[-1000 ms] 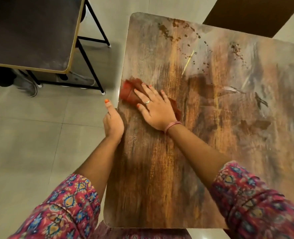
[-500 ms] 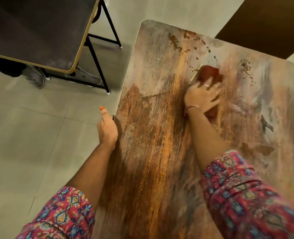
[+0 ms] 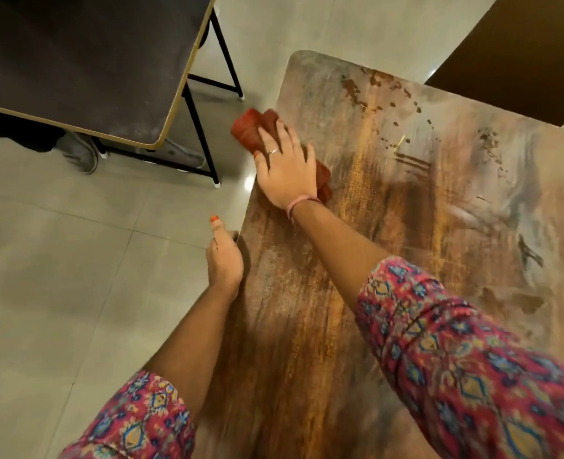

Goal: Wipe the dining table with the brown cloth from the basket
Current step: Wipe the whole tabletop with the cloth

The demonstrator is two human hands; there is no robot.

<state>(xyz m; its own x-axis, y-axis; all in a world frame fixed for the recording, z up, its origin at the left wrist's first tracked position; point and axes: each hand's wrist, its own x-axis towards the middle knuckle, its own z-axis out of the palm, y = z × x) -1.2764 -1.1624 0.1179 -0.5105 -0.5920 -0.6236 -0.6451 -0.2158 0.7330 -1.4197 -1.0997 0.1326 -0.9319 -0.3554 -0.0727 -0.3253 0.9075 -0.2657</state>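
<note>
Head view, looking down. Two forearms in rolled pink patterned sleeves enter from the bottom of the frame. Lower centre, the left hand grips the left edge of the streaked brown wood-grain tabletop; its thumb, with an orange-painted nail, points up along the edge, and the fingers curl out of sight under it. Higher up, just left of centre, the right hand lies palm down with fingers spread and nearly straight, pressing on the crumpled reddish-brown cloth. That hand wears a thin ring and a pink wristband. The cloth sits at the tabletop's left edge, with a bunched end sticking out past the fingertips over the floor and another part showing beside the wrist. Dark crumbs and specks are scattered over the tabletop's far part, upper right of centre. Pale grey floor tiles fill the left side. In the upper left stands a second dark table with a yellow rim and black metal legs, with a grey shoe beneath it.
</note>
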